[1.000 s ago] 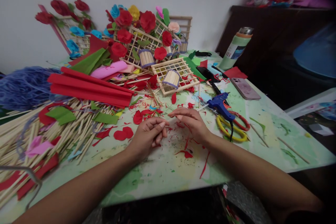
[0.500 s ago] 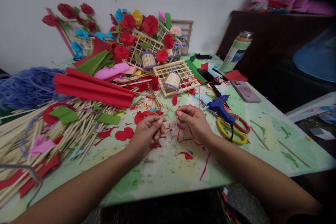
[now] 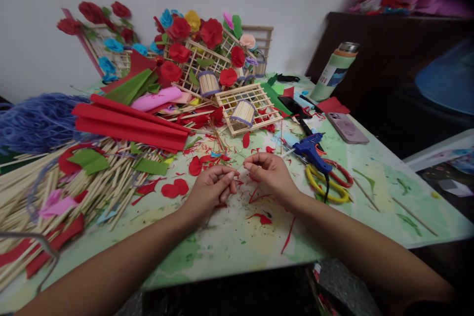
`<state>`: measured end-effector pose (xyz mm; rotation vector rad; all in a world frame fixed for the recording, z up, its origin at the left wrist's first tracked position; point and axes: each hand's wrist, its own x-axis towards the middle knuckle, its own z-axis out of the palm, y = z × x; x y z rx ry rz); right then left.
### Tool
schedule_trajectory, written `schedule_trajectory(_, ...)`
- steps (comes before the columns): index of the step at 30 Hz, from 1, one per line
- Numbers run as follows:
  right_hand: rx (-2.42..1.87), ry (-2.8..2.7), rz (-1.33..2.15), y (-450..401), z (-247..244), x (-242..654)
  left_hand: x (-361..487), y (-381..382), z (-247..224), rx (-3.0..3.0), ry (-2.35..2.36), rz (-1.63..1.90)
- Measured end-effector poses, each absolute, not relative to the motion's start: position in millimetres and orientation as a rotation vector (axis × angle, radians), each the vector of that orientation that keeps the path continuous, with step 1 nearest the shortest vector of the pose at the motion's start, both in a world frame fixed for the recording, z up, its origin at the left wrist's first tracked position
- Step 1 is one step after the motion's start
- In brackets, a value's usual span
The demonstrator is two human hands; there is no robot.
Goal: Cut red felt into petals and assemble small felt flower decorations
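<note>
My left hand [image 3: 211,188] is closed in a loose pinch above the table, thumb against the curled fingers. Facing it, my right hand [image 3: 272,175] pinches thumb to fingertips, a small gap between the two hands. Whatever lies in either pinch is too small or hidden to name. Under and around my hands are red paper scraps [image 3: 255,195]. Left of my left hand lie red paper petals [image 3: 175,188]. A blue glue gun [image 3: 310,153] rests just right of my right hand, on scissors with yellow and red handles [image 3: 326,186].
Bamboo sticks [image 3: 122,177], red crepe paper [image 3: 129,126] and blue yarn [image 3: 37,121] crowd the left side. Behind my hands stand a stick lattice with a small basket [image 3: 246,111] and paper flowers [image 3: 212,33]. A bottle [image 3: 335,71] and a phone [image 3: 347,127] are at right.
My right hand has shifted slightly left and my left hand slightly right, so the fingertips are closer together. Both remain pinched. Everything else on the table looks the same.
</note>
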<state>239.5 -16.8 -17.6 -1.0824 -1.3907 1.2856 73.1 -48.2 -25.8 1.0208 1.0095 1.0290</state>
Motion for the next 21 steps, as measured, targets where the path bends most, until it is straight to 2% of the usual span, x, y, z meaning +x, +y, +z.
schedule_trajectory(21, -1.086, -1.388, 1.239, -18.1, -17.1, 239.4, 72.2, -46.6, -28.5, 1.041, 1.009, 1.032)
